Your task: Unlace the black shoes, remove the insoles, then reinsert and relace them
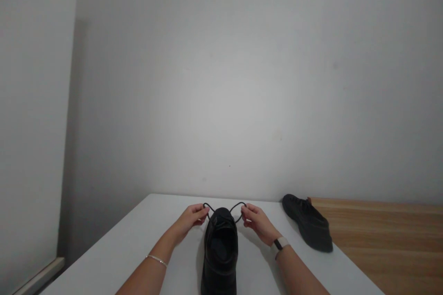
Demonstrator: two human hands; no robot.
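Note:
A black shoe (220,272) stands on the white table with its toe pointing away from me and its opening facing up. My left hand (194,217) is at the left of the toe, fingers pinched on one black shoelace (208,204) that bends in a loop. On the other side, my right hand (255,221) pinches a second loop of shoelace (237,203) between thumb and fingers. Both loops run back to the front of the shoe, where the lacing is too dark to make out.
Another black shoe (308,223) lies at the right edge of the white table (138,239). A wood-grain surface (377,235) adjoins on the right. Behind the table rises a pale wall (221,101), and a white panel (32,101) stands at the left.

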